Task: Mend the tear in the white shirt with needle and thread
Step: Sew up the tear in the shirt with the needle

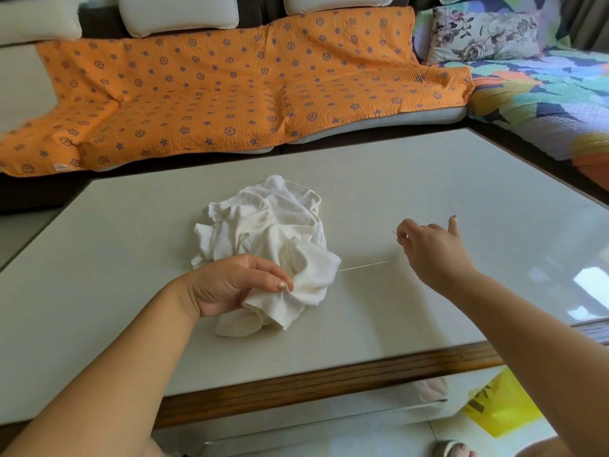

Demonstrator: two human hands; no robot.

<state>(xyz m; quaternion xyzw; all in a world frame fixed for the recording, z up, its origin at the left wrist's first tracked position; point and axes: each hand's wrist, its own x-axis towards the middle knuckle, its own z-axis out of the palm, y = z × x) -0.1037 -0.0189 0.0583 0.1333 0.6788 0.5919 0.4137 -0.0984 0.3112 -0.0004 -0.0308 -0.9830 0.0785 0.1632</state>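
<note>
The white shirt (270, 232) lies crumpled in the middle of the table (131, 258). My left hand (230, 285) pinches a fold of the shirt at its near edge, thumb and forefinger closed on the cloth. My right hand (428, 245) is raised to the right of the shirt and pinches the thin needle (397, 236) between its fingertips, little finger sticking up. A fine thread (362, 266) runs taut from the pinched fold toward my right hand.
The pale table has a wooden front edge (329, 384). Behind it stands a sofa with an orange patterned cover (230, 94) and a floral cushion (484, 31). A yellow bag (501, 407) lies on the floor at the lower right.
</note>
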